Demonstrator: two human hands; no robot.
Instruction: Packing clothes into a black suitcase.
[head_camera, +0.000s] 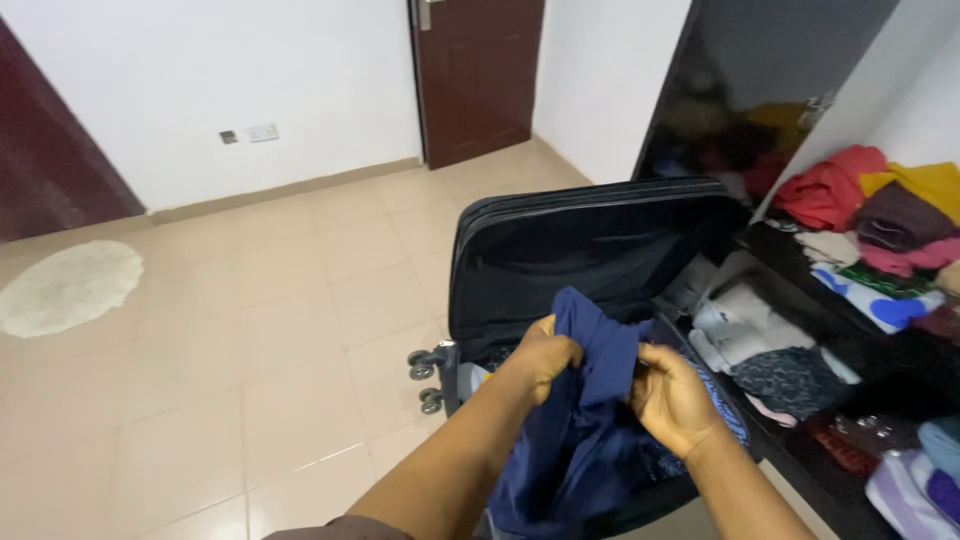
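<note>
Both of my hands grip a dark blue garment (583, 420) held over an open black suitcase (590, 240). My left hand (545, 357) clutches the cloth's upper left edge. My right hand (672, 395) pinches the cloth on its right side. The garment hangs down between my forearms and hides most of the suitcase's lower half. The suitcase lid stands upright behind the cloth, and its wheels (424, 375) stick out to the left.
A wardrobe with open shelves (850, 300) at the right holds piles of folded and crumpled clothes (880, 215). A dark brown door (478, 75) stands at the back. A pale round rug (68, 287) lies on the beige tiled floor (250, 330) at the left.
</note>
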